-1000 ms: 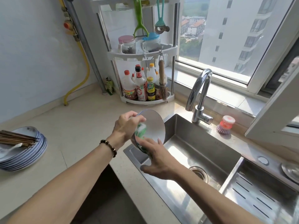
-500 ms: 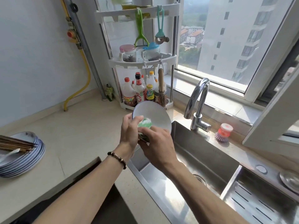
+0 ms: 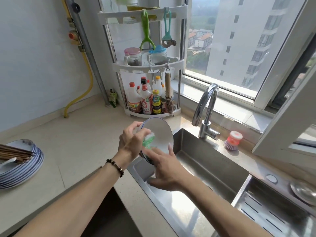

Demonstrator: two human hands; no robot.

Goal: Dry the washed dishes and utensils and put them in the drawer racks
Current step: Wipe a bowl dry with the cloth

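Over the left edge of the sink, a white plate (image 3: 159,131) with a blue rim is held tilted, its face toward me. My left hand (image 3: 130,142) grips its left rim, fingers curled over the edge. My right hand (image 3: 165,169) lies flat on the lower face with straight fingers and the thumb spread away, pressing a green and white cloth (image 3: 148,140) against the plate. A stack of blue-rimmed plates (image 3: 22,170) stands at the far left of the counter, with dark chopsticks (image 3: 15,152) and a white spoon (image 3: 7,162) on top.
The steel sink (image 3: 196,170) lies under the hands, with a curved tap (image 3: 206,108) behind it and a pink dish brush (image 3: 233,140) beside that. A corner rack (image 3: 152,69) of bottles stands at the back. A slotted drain tray (image 3: 273,214) is at the right. A dark opening (image 3: 109,216) sits below the counter.
My right hand has slid with the cloth from the plate's middle down to its lower part. The plate has tilted a little and stays over the sink's left edge.
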